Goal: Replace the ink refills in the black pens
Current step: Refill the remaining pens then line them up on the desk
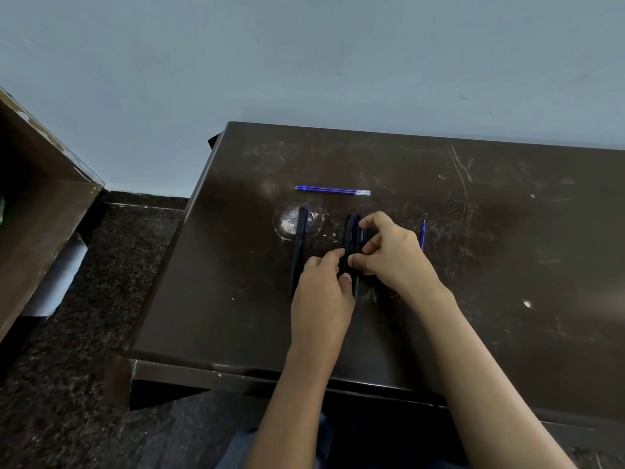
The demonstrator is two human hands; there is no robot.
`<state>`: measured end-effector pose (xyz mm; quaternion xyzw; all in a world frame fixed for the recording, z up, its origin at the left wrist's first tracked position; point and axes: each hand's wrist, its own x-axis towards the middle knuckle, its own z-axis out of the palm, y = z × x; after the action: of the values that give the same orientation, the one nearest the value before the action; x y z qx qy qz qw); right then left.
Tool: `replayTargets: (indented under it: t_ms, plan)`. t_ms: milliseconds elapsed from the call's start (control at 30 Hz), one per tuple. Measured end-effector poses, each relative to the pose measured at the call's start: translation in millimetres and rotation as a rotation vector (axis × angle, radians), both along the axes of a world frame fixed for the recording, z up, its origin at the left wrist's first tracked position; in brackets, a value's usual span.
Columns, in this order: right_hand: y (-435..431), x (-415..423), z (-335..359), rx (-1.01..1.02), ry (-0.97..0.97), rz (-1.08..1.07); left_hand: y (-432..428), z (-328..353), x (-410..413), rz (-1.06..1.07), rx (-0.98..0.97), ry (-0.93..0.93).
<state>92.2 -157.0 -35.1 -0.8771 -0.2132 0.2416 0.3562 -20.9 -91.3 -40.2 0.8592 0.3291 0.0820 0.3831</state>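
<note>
Black pens (351, 231) lie bunched side by side at the middle of the scratched brown table (507, 265). The left hand (321, 292) pinches the bunch low down between thumb and forefinger. The right hand (389, 255) curls its fingers round the same bunch from the right. A lone black pen (298, 245) lies just to the left. Paired blue refills (333, 190) lie crosswise beyond, and a single blue refill (422, 233) shows past the right hand.
</note>
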Motion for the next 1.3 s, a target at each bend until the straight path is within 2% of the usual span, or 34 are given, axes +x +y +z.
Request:
replayTargets:
  t_ms: [1100,1200,1300]
  plan:
    - [-2.9,5.7,-3.1,-0.003,-0.004,0.003,1.2,-1.3,-0.7,-0.004,0.013,-0.009]
    - [-3.6,6.2,-2.3,0.002,-0.010,-0.003,1.9,1.7,0.7,0.044,0.044,-0.036]
    - [-4.3,6.8,-1.1,0.040,-0.032,-0.029,3.7,6.3,-1.0,0.175,0.154,-0.042]
